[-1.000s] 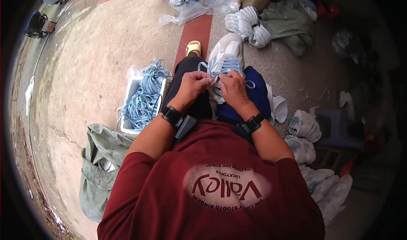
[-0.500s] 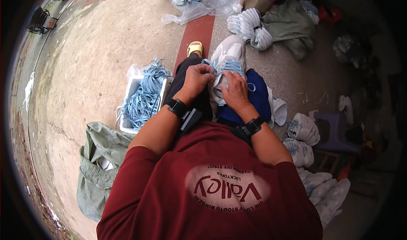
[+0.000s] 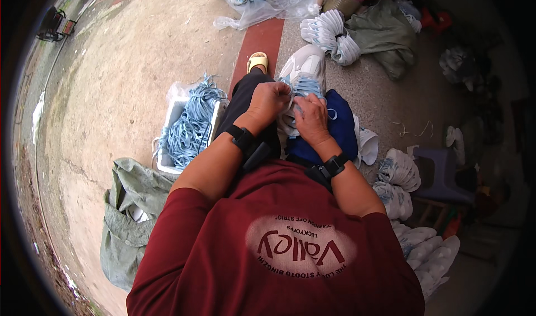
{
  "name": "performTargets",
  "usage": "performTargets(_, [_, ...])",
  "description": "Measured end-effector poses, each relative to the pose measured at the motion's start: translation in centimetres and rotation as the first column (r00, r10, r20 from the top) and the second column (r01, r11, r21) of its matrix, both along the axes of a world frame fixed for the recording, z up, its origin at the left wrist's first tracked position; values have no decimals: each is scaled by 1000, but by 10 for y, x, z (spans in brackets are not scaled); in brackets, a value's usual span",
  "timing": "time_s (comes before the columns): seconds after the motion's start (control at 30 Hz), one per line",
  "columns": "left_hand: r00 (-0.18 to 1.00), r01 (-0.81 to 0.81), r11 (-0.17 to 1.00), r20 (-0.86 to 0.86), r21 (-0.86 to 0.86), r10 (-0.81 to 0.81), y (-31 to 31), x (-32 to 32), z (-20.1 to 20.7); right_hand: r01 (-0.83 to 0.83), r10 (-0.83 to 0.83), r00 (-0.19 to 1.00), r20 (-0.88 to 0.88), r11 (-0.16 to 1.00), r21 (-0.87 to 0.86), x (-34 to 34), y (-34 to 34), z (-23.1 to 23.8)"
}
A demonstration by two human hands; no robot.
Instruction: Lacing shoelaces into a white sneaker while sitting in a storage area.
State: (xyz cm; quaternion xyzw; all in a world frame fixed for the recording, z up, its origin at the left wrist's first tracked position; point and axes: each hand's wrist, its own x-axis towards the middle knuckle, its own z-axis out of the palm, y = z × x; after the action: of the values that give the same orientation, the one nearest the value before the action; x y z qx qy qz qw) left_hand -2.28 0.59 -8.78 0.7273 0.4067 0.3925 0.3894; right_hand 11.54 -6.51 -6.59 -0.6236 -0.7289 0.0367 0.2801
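Observation:
A white and grey shoe upper (image 3: 304, 63) lies on my lap with its toe pointing away from me. Light blue shoelace (image 3: 307, 86) crosses its front in rows. At the left edge of the lacing, the fingers of my left hand (image 3: 270, 99) are pinched together on a lace end. My right hand (image 3: 312, 118) is closed over the shoe opening, its thumb and fingertips gripping the upper close to the left fingertips. Both hands partly cover the opening. A small loop of pale lace shows just right of my right hand, over dark blue cloth (image 3: 343, 132).
To my left stands a white foam box (image 3: 169, 162) heaped with blue laces (image 3: 192, 123). Nearer is a grey-green sack (image 3: 125, 232). Bundled white uppers (image 3: 399, 171) lie at my right; another bundle (image 3: 329, 34) lies ahead beside a green sack (image 3: 385, 42). A purple stool (image 3: 441, 173) stands right.
My left hand has moved right and closer to my right hand, still pinching the lace. The right hand has barely shifted, and the shoe upper stays in place.

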Motion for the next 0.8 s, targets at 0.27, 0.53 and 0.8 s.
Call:
performTargets(0.27, [990, -97, 968, -79, 231, 118, -13, 2, -2, -9, 9, 1000, -8, 998, 57, 1, 2, -4])
performTargets(0.53, [991, 3, 896, -120, 444, 56, -24, -1, 10, 96, -107, 993, 58, 982, 161, -8, 11, -20])
performTargets(0.8, [970, -5, 970, 235, -244, 64, -17, -4, -21, 24, -48, 993, 109, 977, 212, -7, 7, -7])
